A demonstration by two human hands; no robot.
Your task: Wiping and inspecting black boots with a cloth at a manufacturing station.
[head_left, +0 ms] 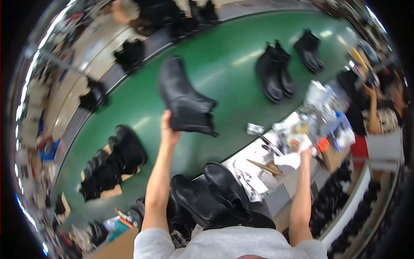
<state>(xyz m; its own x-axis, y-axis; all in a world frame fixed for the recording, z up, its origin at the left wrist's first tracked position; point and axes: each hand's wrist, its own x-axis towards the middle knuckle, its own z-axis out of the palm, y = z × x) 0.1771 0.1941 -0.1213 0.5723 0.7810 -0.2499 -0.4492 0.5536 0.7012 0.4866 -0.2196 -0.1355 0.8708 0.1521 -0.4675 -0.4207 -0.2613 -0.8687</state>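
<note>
My left hand [169,129] is wrapped round the upper part of a black ankle boot [183,97], holding it over the green belt [224,116] with its toe pointing away. Out to the right, my right hand [306,150] is closed on a crumpled white cloth or paper [296,149] above the cluttered worktop; its fingers are small and partly hidden. Close to my body lie black boots [200,200], another boot [224,179] leaning alongside them.
Pairs of black boots stand on the belt at the far right [274,73] and farther back [308,49]. More boots [116,157] lie on cardboard at left. On the worktop are papers, a brown pointed tool [264,167] and an orange roll [323,145]. A co-worker [379,112] is at right.
</note>
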